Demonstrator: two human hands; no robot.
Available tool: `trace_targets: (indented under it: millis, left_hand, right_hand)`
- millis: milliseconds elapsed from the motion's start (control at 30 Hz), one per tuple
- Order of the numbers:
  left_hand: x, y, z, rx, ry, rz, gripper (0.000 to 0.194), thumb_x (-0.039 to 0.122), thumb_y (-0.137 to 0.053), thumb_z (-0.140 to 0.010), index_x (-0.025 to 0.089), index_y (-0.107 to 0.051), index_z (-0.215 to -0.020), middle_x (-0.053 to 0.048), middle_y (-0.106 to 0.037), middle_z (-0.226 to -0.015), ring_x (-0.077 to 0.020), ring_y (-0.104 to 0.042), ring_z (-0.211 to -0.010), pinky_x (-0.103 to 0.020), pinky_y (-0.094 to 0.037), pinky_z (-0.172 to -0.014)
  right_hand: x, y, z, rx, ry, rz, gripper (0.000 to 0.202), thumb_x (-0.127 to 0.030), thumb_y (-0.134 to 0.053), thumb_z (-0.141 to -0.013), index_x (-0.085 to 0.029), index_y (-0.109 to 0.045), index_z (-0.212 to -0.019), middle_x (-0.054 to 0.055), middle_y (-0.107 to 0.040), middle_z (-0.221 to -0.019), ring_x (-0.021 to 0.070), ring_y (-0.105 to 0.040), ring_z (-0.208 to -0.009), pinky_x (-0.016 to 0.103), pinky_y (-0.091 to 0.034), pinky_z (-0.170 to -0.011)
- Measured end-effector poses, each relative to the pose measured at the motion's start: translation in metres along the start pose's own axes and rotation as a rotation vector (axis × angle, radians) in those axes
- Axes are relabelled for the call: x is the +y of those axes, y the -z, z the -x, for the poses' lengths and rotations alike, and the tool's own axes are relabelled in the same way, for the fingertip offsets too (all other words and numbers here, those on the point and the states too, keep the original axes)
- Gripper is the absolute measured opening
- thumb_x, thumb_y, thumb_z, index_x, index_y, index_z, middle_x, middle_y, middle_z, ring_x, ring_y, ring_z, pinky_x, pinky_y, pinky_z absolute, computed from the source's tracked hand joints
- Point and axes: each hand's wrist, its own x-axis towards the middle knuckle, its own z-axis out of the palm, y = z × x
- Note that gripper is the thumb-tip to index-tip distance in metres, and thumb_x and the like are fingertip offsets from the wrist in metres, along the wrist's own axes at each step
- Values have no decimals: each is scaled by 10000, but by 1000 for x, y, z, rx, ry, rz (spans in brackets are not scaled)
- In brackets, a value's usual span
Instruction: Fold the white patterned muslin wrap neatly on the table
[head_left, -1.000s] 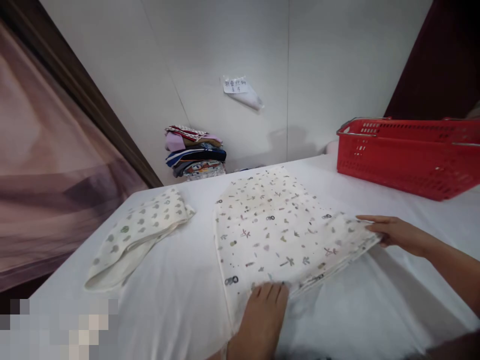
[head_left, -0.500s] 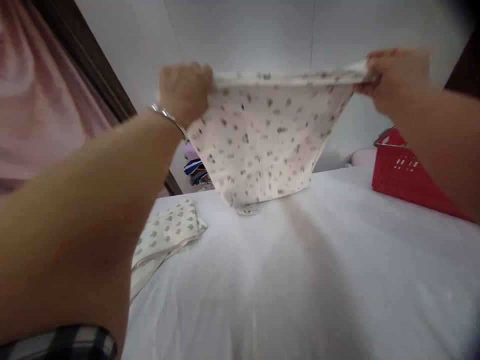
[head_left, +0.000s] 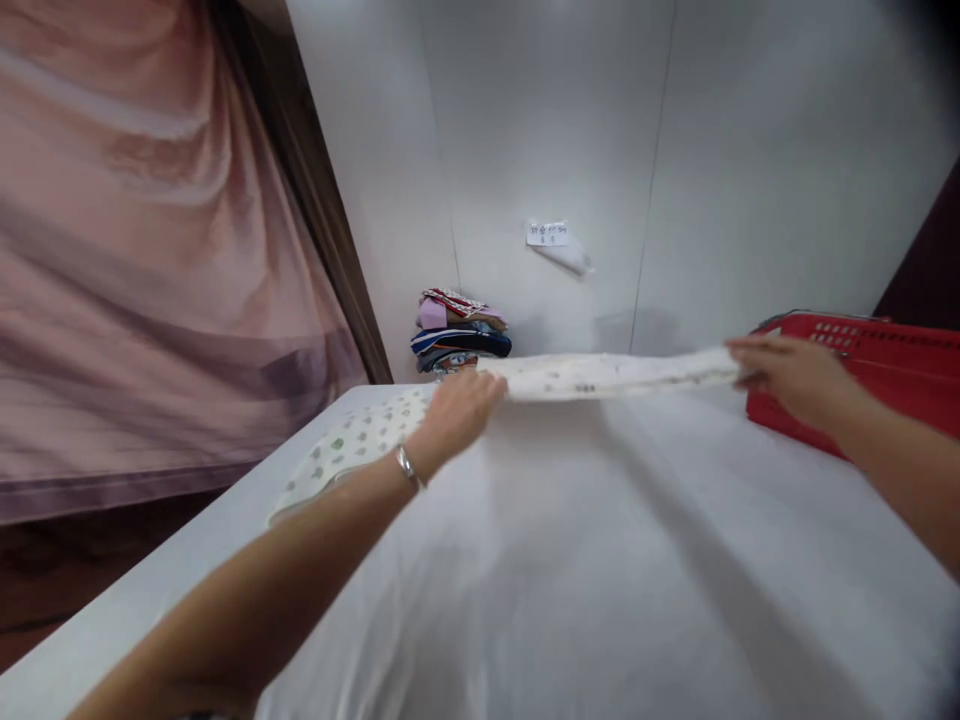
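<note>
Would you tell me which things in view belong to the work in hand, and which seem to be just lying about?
In use:
- printed white cloth, stretched between both hands
- left hand
- right hand

Apparently just lying about:
- dotted cloth, partly hidden by the left arm
- stacked fabrics
- red basket

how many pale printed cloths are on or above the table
2: a patterned cloth stretched between the left hand and right hand, and a dotted cloth on the table, partly behind the left arm. Another could be hidden underneath.
</note>
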Motion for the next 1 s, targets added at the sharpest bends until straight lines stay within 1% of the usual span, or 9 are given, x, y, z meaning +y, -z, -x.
trace_targets:
  millis: [100, 167, 233, 300, 433, 567, 767, 933, 1000]
  left_hand:
    - [57, -48, 76, -135, -104, 145, 270, 15, -369, -895, 175, -551, -1012, -50, -598, -862, -179, -533, -791, -304, -412, -688]
    - [91, -71, 119, -222, -134, 221, 258, 2, -411, -869, 180, -544, -1000, -45, -605, -885, -179, -532, -791, -297, -414, -665]
    - [114, -83, 148, -282, -141, 272, 250, -6, -446, -844, 179, -538, -985, -39, -610, -899, -184, -538, -811, -294, -418, -644]
    - [127, -85, 164, -298, -122, 303, 243, -3, -453, -846, 179, -533, -986, -37, -612, -906, -188, -542, -825, -294, -423, -639]
    - [132, -70, 173, -239, -84, 331, 242, 26, -420, -892, 185, -525, -1041, -46, -607, -918, -185, -539, -834, -298, -427, -650]
    - [134, -60, 182, -235, -144, 331, 229, 44, -433, -896, 182, -519, -1058, -49, -606, -926, -185, -541, -845, -299, -427, -650]
    - [138, -50, 204, -250, -109, 334, 266, 53, -432, -897, 182, -500, -1120, -48, -618, -942, -189, -543, -871, -299, -426, -679]
    - [143, -38, 219, -312, -148, 361, 218, 106, -380, -946, 188, -513, -1097, -47, -616, -917, -184, -541, -879, -288, -422, -702]
    - [146, -36, 222, -317, -139, 374, 200, 126, -361, -960, 181, -528, -1058, -58, -615, -919, -186, -540, -886, -292, -427, -714]
  right_hand:
    - [79, 4, 69, -74, -222, 30, 227, -247, -651, -754, -186, -679, -971, 88, -683, -948, 197, -662, -716, 233, -598, -586]
    - [124, 6, 110, -188, -316, 62, 231, -339, -648, -729, -238, -683, -934, 66, -691, -909, 236, -673, -755, 295, -623, -620]
    - [156, 9, 143, -230, -400, 84, 260, -391, -650, -697, -267, -684, -923, 58, -703, -935, 263, -683, -818, 347, -634, -671]
    - [173, 12, 166, -225, -449, 73, 283, -432, -655, -677, -291, -682, -922, 56, -702, -1031, 287, -684, -894, 380, -636, -709]
    - [178, 24, 186, -197, -480, 56, 324, -488, -672, -632, -332, -675, -917, 35, -643, -1225, 327, -649, -1041, 401, -616, -816]
    - [180, 29, 191, -201, -587, 67, 351, -507, -693, -543, -409, -652, -878, 27, -634, -1232, 357, -609, -1093, 388, -591, -832]
    - [176, 28, 199, -189, -550, 33, 290, -494, -704, -524, -427, -634, -798, 6, -582, -1304, 326, -504, -1227, 359, -573, -828]
    - [171, 40, 211, -209, -532, 100, 293, -489, -725, -487, -442, -652, -767, 4, -577, -1303, 330, -550, -1179, 368, -556, -842]
    - [176, 45, 213, -256, -565, 186, 297, -503, -704, -470, -446, -647, -756, 50, -652, -1155, 332, -627, -1057, 382, -569, -785]
